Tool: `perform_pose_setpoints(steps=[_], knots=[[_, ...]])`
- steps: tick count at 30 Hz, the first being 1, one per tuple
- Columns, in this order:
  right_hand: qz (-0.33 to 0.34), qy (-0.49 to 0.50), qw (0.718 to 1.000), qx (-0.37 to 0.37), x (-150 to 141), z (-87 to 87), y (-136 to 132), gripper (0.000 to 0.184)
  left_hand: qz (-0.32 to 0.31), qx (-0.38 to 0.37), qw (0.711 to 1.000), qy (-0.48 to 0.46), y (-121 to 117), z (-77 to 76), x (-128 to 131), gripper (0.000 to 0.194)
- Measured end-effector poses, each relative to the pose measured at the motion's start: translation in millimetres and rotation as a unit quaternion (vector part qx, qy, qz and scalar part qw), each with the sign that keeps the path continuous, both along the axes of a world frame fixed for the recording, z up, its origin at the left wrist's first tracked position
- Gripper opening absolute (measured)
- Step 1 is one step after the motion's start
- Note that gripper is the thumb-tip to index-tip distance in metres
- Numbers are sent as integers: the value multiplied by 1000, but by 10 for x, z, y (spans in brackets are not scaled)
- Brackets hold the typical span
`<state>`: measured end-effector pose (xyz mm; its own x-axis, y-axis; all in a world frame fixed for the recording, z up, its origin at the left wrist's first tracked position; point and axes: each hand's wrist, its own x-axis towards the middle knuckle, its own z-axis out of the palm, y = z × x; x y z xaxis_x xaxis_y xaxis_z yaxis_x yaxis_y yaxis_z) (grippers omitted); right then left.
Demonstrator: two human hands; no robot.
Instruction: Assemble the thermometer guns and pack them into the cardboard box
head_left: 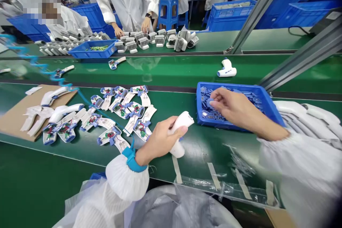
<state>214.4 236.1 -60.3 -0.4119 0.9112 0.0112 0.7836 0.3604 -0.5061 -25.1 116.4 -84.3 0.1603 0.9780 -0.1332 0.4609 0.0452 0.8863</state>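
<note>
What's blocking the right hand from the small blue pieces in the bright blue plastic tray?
Nothing visible: the right hand is over the bright blue plastic tray, and its fingertips reach down to the small blue pieces.

Blue stool (167,13) and blue crates (229,16) past the green conveyor (187,73)

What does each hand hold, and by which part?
The left hand grips a white plastic thermometer housing around its middle; the right hand seems to pinch a small blue part.

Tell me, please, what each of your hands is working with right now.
Left hand: gripping white gun-shaped plastic housing. Right hand: fingers in blue tray of small blue parts. Wired blue-and-white assemblies beside left hand.
</note>
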Motion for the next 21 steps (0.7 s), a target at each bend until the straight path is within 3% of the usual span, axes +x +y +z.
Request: perform_pose_setpoints(steps=[2,5,8,11,16,21], knots=[[-40,147,986,-63,-24,18,-250,40,33,28,998,-36,-8,-10,71,30],[-100,378,902,-183,-162,-9,-598,49,64,81,994,-34,-12,-13,235,31],[-144,457,855,-199,-293,-67,-809,56,75,116,990,-26,-20,-26,343,33],[-157,451,865,-155,-322,-145,-899,56,71,123,989,-27,-45,-42,368,33],[-137,355,925,12,-284,-283,-985,44,58,112,991,-40,-102,-23,371,32],[-98,252,954,131,-279,-256,-1029,35,60,146,987,14,-109,-58,330,35]])
